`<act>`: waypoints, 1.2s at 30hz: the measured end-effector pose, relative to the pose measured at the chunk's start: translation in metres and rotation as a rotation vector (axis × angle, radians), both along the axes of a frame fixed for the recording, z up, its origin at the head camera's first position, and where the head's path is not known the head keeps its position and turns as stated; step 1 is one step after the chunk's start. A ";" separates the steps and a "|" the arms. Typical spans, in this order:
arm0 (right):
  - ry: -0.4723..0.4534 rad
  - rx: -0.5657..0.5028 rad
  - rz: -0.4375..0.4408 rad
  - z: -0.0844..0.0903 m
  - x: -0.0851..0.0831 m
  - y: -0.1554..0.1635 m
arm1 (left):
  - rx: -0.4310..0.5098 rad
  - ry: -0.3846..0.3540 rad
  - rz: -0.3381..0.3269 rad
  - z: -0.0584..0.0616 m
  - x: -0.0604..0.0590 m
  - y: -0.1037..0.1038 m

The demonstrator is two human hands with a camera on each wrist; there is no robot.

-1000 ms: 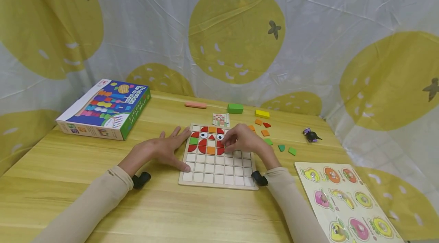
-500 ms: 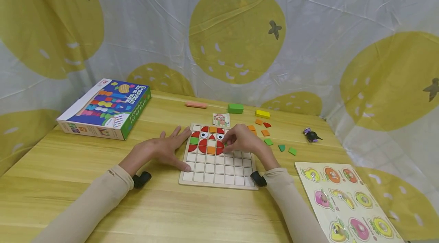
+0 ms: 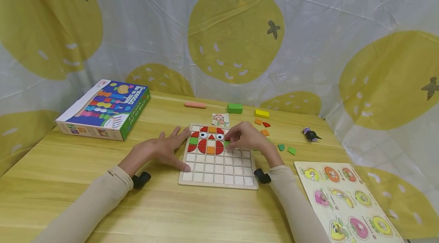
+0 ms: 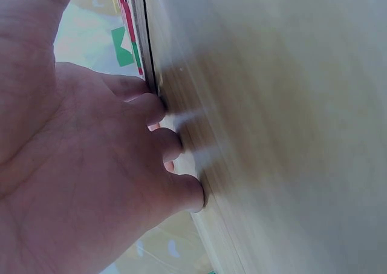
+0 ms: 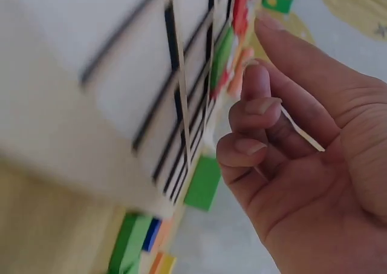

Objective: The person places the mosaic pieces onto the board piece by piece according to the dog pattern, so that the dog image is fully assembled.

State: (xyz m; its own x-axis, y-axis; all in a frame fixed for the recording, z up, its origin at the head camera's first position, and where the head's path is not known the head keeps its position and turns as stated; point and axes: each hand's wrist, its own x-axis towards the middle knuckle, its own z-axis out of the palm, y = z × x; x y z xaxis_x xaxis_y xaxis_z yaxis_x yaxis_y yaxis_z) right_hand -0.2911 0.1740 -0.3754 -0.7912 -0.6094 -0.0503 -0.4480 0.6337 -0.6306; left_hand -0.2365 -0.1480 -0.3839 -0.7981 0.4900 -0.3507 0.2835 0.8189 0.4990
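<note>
Right hand (image 3: 247,139) shifted right — two hands, one board (image 3: 218,170).

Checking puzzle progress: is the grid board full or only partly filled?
Partly filled. The board holds coloured pieces only in its top rows; the lower squares are bare.

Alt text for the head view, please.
A person's right hand sets a green tile on a wooden grid board while the left hand rests flat at the board's left edge; loose tiles lie to the right.
</note>
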 end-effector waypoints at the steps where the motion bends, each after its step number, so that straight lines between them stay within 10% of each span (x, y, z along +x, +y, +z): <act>1: 0.012 -0.008 -0.022 0.001 -0.002 0.007 | 0.001 -0.001 0.000 0.000 0.000 0.000; 13: 0.050 -0.048 -0.317 -0.011 -0.023 0.097 | 0.009 -0.009 -0.001 0.000 0.001 0.000; 36: 0.153 0.064 -0.358 -0.026 -0.028 0.099 | 0.015 0.000 -0.006 0.001 0.002 -0.003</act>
State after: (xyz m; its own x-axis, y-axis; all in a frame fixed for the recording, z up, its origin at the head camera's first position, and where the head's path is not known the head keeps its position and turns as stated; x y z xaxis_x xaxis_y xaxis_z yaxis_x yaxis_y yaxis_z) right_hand -0.3195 0.2727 -0.4017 -0.9546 -0.2927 0.0555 -0.2769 0.8029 -0.5278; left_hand -0.2348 -0.1507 -0.3833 -0.7951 0.5000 -0.3433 0.2885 0.8097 0.5111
